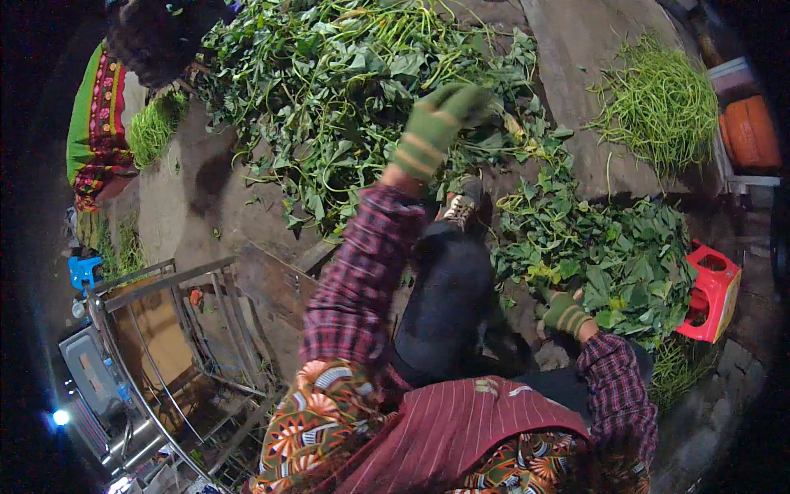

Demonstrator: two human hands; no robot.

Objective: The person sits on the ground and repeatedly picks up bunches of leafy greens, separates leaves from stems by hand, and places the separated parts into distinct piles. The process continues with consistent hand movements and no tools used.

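My left hand (441, 126), in a green knitted glove with tan stripes, reaches forward over a large spread of leafy green vines (345, 105). Motion blurs its fingers, so whether they grip a stem cannot be told. My right hand (561, 312), gloved the same way, is low at the near edge of a second heap of leaves and vines (636, 265). Its fingers are partly lost against dark ground, and any hold is unclear. Between the hands my bent leg ends in a laced shoe (461, 200) close to the vines.
A pile of long green beans (660, 105) lies on a slab at right, near an orange container (750, 133). A red plastic stool (710, 293) borders the right heap. A metal-framed cart (179, 333) stands at left. Another person's dark head (157, 40) and more beans (154, 129) appear upper left.
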